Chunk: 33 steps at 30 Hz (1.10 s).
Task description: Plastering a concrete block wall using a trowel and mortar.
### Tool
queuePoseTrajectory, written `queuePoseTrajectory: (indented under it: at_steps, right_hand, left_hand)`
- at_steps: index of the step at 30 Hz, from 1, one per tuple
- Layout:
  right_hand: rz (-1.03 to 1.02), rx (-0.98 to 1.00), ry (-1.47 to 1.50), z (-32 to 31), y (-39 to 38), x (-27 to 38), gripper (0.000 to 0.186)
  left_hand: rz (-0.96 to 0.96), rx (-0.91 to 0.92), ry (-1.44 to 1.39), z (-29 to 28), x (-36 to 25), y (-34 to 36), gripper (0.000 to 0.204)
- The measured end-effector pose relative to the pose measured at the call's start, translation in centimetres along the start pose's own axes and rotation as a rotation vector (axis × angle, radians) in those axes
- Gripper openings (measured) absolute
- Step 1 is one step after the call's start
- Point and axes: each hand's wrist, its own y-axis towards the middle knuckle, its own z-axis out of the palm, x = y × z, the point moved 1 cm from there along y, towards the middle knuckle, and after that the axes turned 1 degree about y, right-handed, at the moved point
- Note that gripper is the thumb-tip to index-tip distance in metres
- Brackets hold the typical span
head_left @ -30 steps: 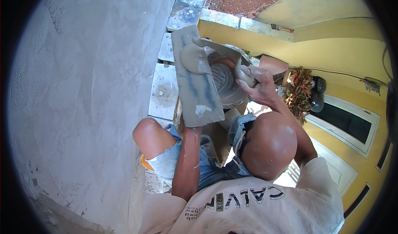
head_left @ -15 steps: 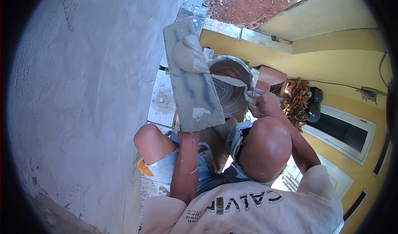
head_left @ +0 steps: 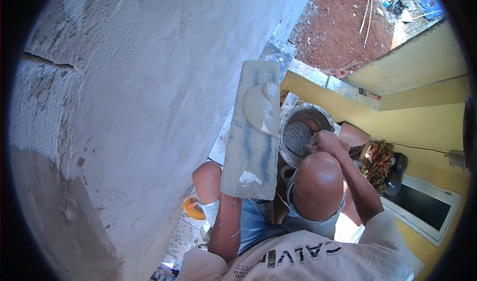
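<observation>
A long grey-smeared plasterer's hawk point(head_left: 248, 166) is held up in front of me on my left forearm point(head_left: 227, 231). The board hides my left hand, which grips it from beneath. A smooth lump of wet plaster point(head_left: 258, 109) lies on its far half. To the right of the board stands a plaster-coated bucket point(head_left: 284, 132), with streaked grey mix inside. My right hand point(head_left: 325, 142) is closed at the bucket's mouth, above my right knee, around the handle of a trowel. The trowel's blade is mostly hidden within the bucket.
A grey plastered wall point(head_left: 129, 107) rises along the left, rough and cracked near its outer edge. An orange-yellow tub point(head_left: 194, 208) sits on the floor by my left knee. A leafy potted plant point(head_left: 380, 164) stands right, before a yellow wall point(head_left: 412, 127). Red soil point(head_left: 338, 27) lies beyond.
My right hand has moved the trowel down into the bucket, so its blade no longer shows across the mouth. My view has shifted left, showing more wall; the hawk stands more upright in the picture.
</observation>
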Motion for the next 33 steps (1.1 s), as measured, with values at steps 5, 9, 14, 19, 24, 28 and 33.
queuePoseTrajectory:
  at_steps: [5, 9, 14, 19, 24, 28, 33]
  right_hand:
    - [-0.017, 0.022, 1.541, -10.8, 3.0, 7.5, 0.042]
    - [-0.361, 0.075, 1.914, -14.9, 4.7, 12.8, 0.051]
    - [-0.592, 0.185, 2.288, -16.3, 4.6, 18.1, 0.072]
    - [-0.795, 0.241, 2.358, -18.3, 5.4, 21.8, 0.088]
    - [-0.623, -0.192, 2.322, -26.0, 7.2, 20.9, 0.040]
    - [-0.638, -0.426, 1.949, -33.6, 7.0, 20.9, 0.037]
    - [-0.656, -0.599, 1.711, -38.5, 7.2, 22.5, 0.045]
  left_hand:
    - [0.152, -0.039, 0.300, 5.0, -1.4, 1.1, 0.050]
    - [0.252, -0.169, 0.610, 7.9, -1.2, 2.4, 0.049]
    - [0.394, -0.262, 1.128, 15.1, -1.2, 2.0, 0.048]
    - [0.533, -0.313, 1.612, 19.5, -3.3, 1.0, 0.047]
    - [0.132, -0.152, 0.838, 19.3, -7.9, -0.6, 0.039]
    - [0.489, -0.525, 1.276, 22.5, -11.4, -5.2, 0.039]
    - [0.908, -1.048, 1.749, 25.5, -13.8, -4.7, 0.056]
